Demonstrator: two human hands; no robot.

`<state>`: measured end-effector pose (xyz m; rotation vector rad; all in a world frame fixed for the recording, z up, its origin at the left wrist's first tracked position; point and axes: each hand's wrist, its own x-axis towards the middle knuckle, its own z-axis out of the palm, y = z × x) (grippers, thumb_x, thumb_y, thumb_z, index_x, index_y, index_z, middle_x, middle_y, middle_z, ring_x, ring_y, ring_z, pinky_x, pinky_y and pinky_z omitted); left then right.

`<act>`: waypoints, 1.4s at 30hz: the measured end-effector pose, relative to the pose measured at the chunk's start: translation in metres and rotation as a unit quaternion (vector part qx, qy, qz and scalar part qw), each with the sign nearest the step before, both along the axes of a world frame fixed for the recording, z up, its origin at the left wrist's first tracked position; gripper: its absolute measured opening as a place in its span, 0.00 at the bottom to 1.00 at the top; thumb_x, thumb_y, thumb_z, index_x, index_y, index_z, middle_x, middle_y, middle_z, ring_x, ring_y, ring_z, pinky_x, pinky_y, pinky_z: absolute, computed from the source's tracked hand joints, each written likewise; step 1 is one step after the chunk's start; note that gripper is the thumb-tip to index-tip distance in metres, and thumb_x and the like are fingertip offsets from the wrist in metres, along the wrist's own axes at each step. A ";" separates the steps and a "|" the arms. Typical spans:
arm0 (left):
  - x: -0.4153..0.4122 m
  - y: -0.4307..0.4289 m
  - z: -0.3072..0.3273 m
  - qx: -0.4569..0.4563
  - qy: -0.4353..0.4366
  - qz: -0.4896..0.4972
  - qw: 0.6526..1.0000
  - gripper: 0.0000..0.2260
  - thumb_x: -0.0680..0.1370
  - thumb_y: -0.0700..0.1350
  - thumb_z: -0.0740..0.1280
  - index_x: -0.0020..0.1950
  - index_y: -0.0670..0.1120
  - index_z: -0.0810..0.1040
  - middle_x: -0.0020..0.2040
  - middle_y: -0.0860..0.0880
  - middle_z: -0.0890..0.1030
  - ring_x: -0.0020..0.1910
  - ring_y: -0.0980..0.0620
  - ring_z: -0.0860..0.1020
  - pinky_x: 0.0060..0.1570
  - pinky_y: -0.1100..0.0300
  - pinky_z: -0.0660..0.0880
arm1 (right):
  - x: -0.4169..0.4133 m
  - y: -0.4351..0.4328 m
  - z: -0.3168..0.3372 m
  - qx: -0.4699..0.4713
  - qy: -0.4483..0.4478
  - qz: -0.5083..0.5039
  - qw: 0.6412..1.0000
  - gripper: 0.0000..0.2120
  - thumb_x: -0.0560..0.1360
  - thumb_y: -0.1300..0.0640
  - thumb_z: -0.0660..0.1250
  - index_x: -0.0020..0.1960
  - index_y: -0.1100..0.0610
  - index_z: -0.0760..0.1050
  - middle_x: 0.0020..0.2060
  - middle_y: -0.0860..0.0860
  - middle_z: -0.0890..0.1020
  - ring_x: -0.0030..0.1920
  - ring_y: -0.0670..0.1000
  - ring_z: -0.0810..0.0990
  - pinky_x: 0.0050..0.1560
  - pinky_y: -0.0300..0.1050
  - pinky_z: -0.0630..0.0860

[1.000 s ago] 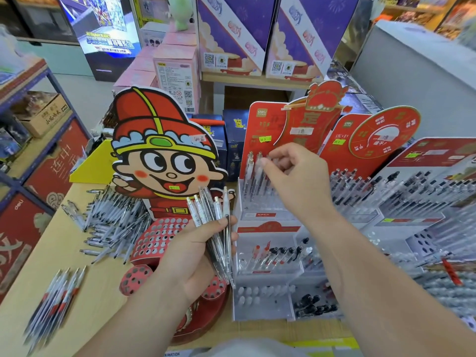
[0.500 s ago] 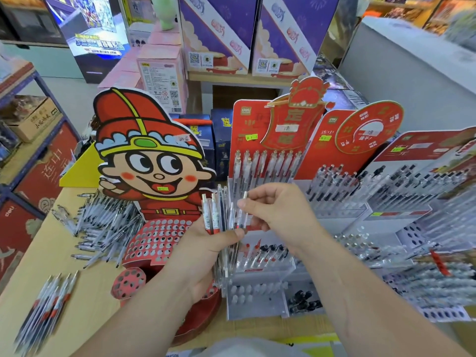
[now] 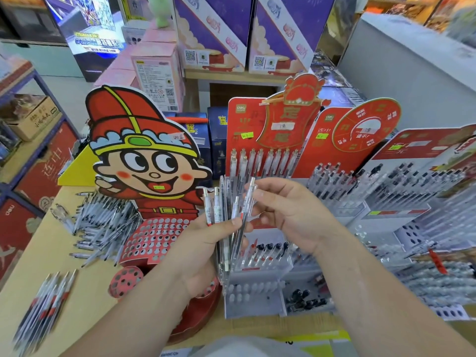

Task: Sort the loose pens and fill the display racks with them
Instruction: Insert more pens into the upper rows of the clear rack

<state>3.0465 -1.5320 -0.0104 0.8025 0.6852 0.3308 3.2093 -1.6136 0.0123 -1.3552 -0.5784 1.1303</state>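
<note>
The right hand point(image 3: 291, 215) is brought back from the rack's point(image 3: 253, 305) top row to frame centre, where one pen point(image 3: 249, 199) is pinched from the bundle point(image 3: 221, 210) gripped by the left hand point(image 3: 203, 243); another slot is likely filled next.

A stationery shop: red cardboard display racks point(image 3: 257, 117) with yellow price stickers point(image 3: 247, 135) stand on a pale wooden surface point(image 3: 31, 266); purple boxed goods point(image 3: 211, 34) and a blue-framed stock shelf point(image 3: 24, 154) stand behind.

Clear pens point(image 3: 233, 220) with red bands; red rack point(image 3: 152, 238) dotted with white holes.
</note>
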 end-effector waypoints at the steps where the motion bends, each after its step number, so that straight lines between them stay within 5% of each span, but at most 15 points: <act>1: 0.001 0.000 0.001 -0.002 -0.001 0.001 1.000 0.16 0.73 0.39 0.71 0.60 0.40 0.81 0.44 0.41 0.84 0.33 0.48 0.80 0.30 0.57 0.78 | 0.000 0.000 0.002 0.003 -0.007 0.000 1.000 0.04 0.76 0.64 0.70 0.50 0.61 0.81 0.37 0.53 0.81 0.36 0.49 0.80 0.33 0.38 0.76; 6: 0.002 0.005 -0.006 -0.038 0.026 0.043 0.998 0.10 0.78 0.36 0.70 0.59 0.41 0.81 0.46 0.42 0.85 0.36 0.47 0.82 0.31 0.56 0.78 | 0.006 0.005 0.014 0.029 -0.061 -0.142 0.988 0.05 0.76 0.68 0.69 0.45 0.61 0.80 0.31 0.53 0.82 0.31 0.49 0.79 0.29 0.37 0.76; 9: 0.002 0.008 -0.012 -0.029 0.058 0.067 0.996 0.11 0.79 0.37 0.69 0.61 0.38 0.78 0.41 0.43 0.83 0.33 0.50 0.79 0.30 0.58 0.75 | 0.019 0.009 0.022 0.061 -0.183 -0.219 0.956 0.05 0.75 0.68 0.70 0.47 0.59 0.81 0.31 0.52 0.83 0.33 0.51 0.81 0.32 0.40 0.79; 18: -0.003 0.015 -0.016 -0.036 0.061 0.072 0.995 0.14 0.78 0.38 0.70 0.63 0.35 0.79 0.39 0.44 0.82 0.31 0.51 0.77 0.29 0.59 0.74 | 0.030 0.026 0.017 0.061 -0.465 -0.162 0.868 0.08 0.76 0.60 0.72 0.53 0.49 0.80 0.44 0.46 0.84 0.45 0.48 0.84 0.49 0.52 0.83; 22: -0.005 0.018 -0.016 -0.036 0.051 0.076 0.995 0.07 0.78 0.38 0.70 0.56 0.41 0.80 0.38 0.45 0.81 0.31 0.50 0.77 0.31 0.57 0.74 | 0.027 0.029 0.010 0.039 -0.502 -0.143 0.852 0.09 0.77 0.58 0.71 0.58 0.52 0.81 0.46 0.43 0.84 0.47 0.43 0.83 0.52 0.46 0.82; 28: -0.008 0.019 -0.020 -0.044 0.050 0.085 0.994 0.11 0.78 0.38 0.70 0.60 0.41 0.80 0.39 0.45 0.82 0.33 0.50 0.78 0.32 0.57 0.76 | 0.024 0.032 0.004 -0.001 -0.541 -0.128 0.831 0.12 0.78 0.58 0.71 0.61 0.54 0.81 0.43 0.35 0.79 0.46 0.36 0.80 0.50 0.30 0.76; 31: -0.008 0.018 -0.020 -0.047 0.051 0.088 0.994 0.10 0.78 0.38 0.71 0.59 0.41 0.80 0.40 0.44 0.82 0.32 0.50 0.78 0.32 0.57 0.76 | 0.021 0.034 -0.001 -0.017 -0.555 -0.134 0.821 0.12 0.78 0.58 0.71 0.61 0.55 0.82 0.43 0.39 0.80 0.43 0.34 0.77 0.46 0.22 0.71; 42: -0.009 0.015 -0.021 -0.049 0.047 0.082 0.994 0.12 0.78 0.39 0.71 0.61 0.39 0.78 0.40 0.44 0.82 0.32 0.50 0.78 0.31 0.56 0.76 | 0.010 0.041 0.000 -0.055 -0.574 -0.125 0.807 0.10 0.78 0.60 0.70 0.58 0.58 0.82 0.42 0.45 0.80 0.45 0.47 0.79 0.52 0.45 0.78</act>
